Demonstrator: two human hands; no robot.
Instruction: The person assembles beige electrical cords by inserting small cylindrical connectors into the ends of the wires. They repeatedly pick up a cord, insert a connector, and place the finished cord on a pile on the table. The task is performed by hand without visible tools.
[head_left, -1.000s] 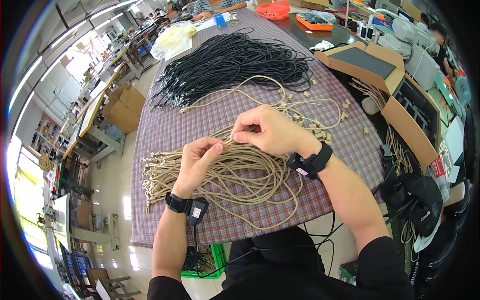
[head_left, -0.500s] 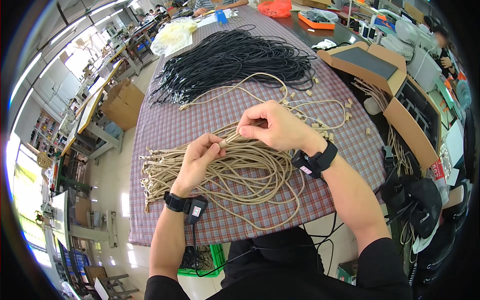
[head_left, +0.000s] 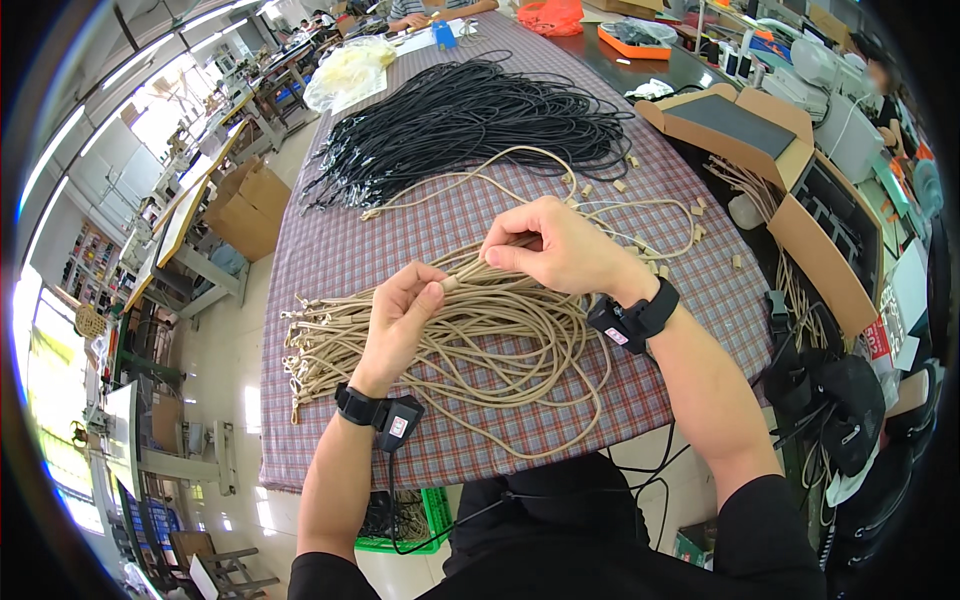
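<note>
Over the pile of beige cords [head_left: 500,350], my left hand [head_left: 402,318] is closed, thumb and forefinger beside a small tan tube-shaped bead [head_left: 449,284] on a beige cord. Up and to the right, my right hand [head_left: 560,252] pinches beige cord between thumb and fingers; the fingertips partly hide it. Metal clasps [head_left: 296,372] show at the pile's left end. Behind my hands, a single beige cord [head_left: 480,168] curves across the cloth, with several loose tan beads [head_left: 698,211] scattered to the right.
A checked cloth [head_left: 690,330] covers the table. Farther back lies a large heap of black cords [head_left: 470,115]. An open cardboard box [head_left: 820,240] stands at the right edge, a green crate [head_left: 436,515] below the front. A person's arms [head_left: 470,8] rest at the far end.
My hands have shifted very slightly right. The left thumb and forefinger sit a little farther back from the bead, which shows more clearly. The right hand keeps its pinch.
</note>
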